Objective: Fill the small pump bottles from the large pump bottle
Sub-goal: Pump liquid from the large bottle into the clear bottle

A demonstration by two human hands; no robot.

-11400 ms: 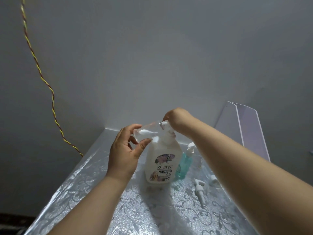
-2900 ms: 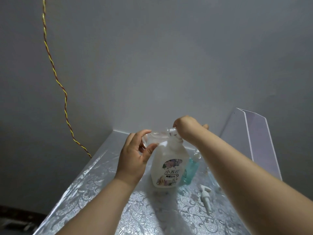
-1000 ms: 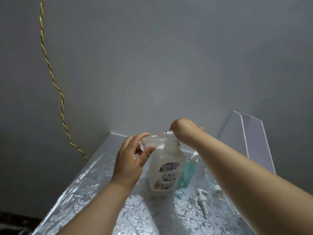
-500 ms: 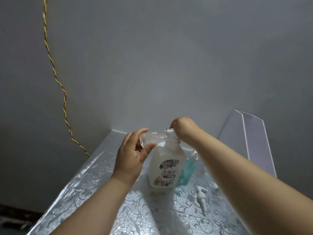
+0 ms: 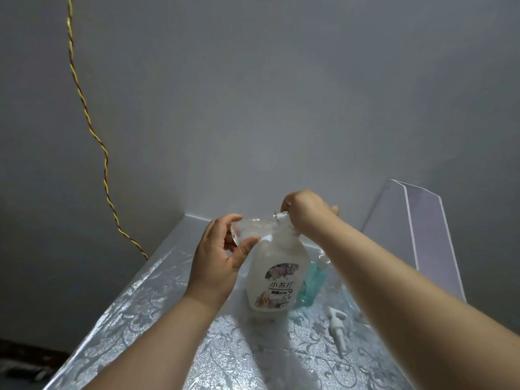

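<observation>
L hand (image 5: 216, 260) grips small clear bottle (image 5: 253, 228) sideways, neck at spout of large pump bottle (image 5: 277, 271), upright on tabletop (image 5: 140, 319); R hand (image 5: 304, 212) curled over its pump head. Teal bottle (image 5: 311, 285) just beside.

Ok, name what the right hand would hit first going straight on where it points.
Probably the small clear bottle, held at the large bottle's pump by the left hand; depth is unclear.
</observation>
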